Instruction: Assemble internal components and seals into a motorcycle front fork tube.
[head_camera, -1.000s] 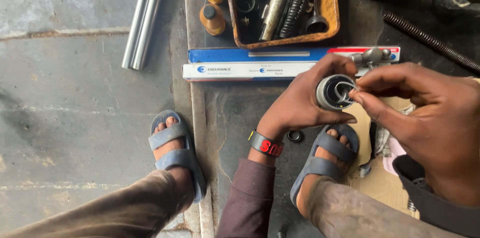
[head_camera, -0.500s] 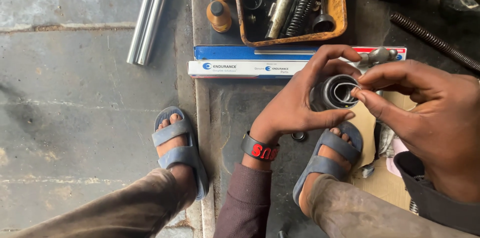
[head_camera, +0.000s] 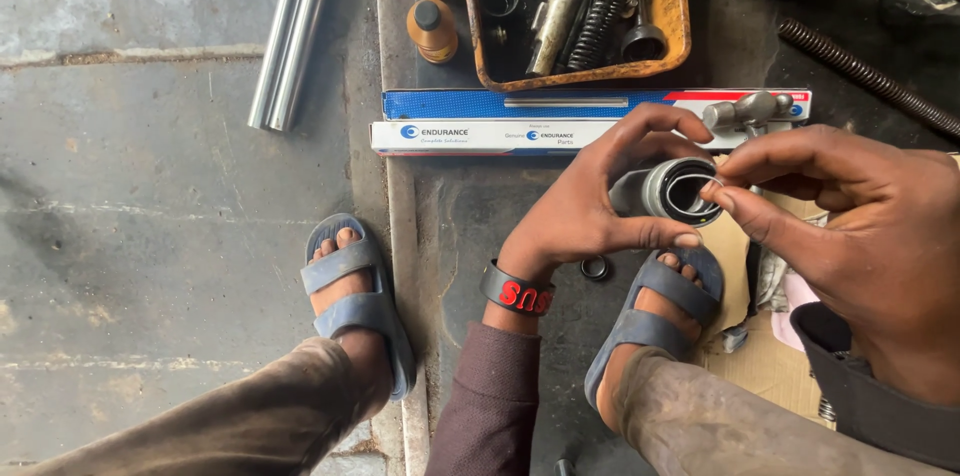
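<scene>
Grey metal tube (head_camera: 668, 190), open end up, thin ring (head_camera: 716, 183) at rim

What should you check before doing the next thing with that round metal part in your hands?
1. Left hand grips the grey metal cylinder with a dark open end: ok.
2. Right hand pinches a thin wire ring at the cylinder's rim: ok.
3. Ring fully seated in the rim: cannot tell, fingertips cover it.
4. Small black ring on the floor beside the blue sandal, out from underfoot: ok.
5. Rusty orange tray of parts within reach ahead: ok.
</scene>
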